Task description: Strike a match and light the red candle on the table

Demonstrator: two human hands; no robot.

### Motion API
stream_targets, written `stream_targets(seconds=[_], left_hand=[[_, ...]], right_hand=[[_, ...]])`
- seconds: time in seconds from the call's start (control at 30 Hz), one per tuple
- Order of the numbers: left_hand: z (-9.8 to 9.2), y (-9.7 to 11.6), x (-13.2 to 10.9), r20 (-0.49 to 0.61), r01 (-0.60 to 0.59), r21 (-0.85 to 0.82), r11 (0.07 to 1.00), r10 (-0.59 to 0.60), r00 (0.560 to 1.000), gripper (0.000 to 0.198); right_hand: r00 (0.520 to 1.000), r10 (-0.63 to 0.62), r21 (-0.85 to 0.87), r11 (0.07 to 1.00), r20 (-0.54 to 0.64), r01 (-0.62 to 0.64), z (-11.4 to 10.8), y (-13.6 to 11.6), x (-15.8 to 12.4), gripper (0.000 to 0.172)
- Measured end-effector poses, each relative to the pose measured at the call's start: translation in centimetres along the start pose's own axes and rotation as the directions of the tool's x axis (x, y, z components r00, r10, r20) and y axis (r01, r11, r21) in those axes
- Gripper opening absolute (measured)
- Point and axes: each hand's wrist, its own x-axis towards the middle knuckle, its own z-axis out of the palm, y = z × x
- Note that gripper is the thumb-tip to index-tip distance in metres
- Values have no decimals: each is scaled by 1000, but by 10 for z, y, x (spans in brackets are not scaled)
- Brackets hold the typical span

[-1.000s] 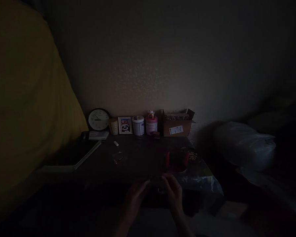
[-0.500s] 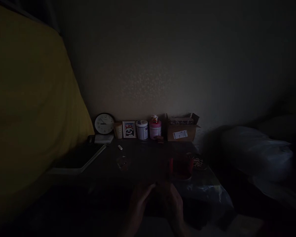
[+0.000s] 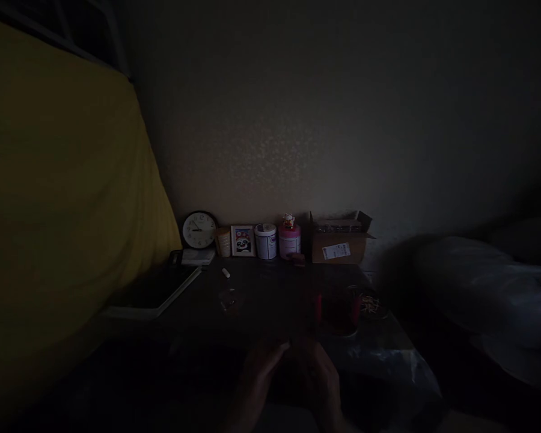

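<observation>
The room is very dark. My left hand (image 3: 260, 374) and my right hand (image 3: 322, 371) are held close together over the near edge of the dark table (image 3: 275, 300). The fingers of both are bent inward and look closed, the left thumb pointing toward the right hand. Whatever lies between them is lost in shadow. Beyond my right hand stands a dark container with red sides (image 3: 356, 310), and beside it a round dish (image 3: 373, 305) of thin sticks. A small clear packet (image 3: 231, 302) lies further left.
Along the wall stand a clock (image 3: 199, 230), a cup (image 3: 223, 242), a framed panda picture (image 3: 243, 241), a white tub (image 3: 265, 242), a pink-lidded tub (image 3: 290, 243) with a figurine, and a cardboard box (image 3: 338, 248). A yellow curtain (image 3: 72, 192) hangs left; pale bags (image 3: 473, 288) bulge right.
The view has shifted slightly, so everything on the table sits a little further right and lower. My hands keep nearly the same pose, close together.
</observation>
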Motion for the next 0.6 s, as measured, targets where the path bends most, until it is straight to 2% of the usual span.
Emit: stream_targets(seconds=[0.23, 0.47, 0.6], left_hand=[[-4, -6, 1, 17, -7, 38, 999, 6, 1000, 44], [3, 6, -4, 62, 3, 6, 1000, -3, 998, 30], [1, -2, 0, 79, -5, -6, 1000, 5, 997, 30]], right_hand=[[998, -14, 30, 999, -54, 16, -1, -2, 3, 31], [990, -97, -118, 989, -100, 85, -4, -1, 6, 35], [979, -186, -217, 962, -79, 166, -7, 0, 8, 32]])
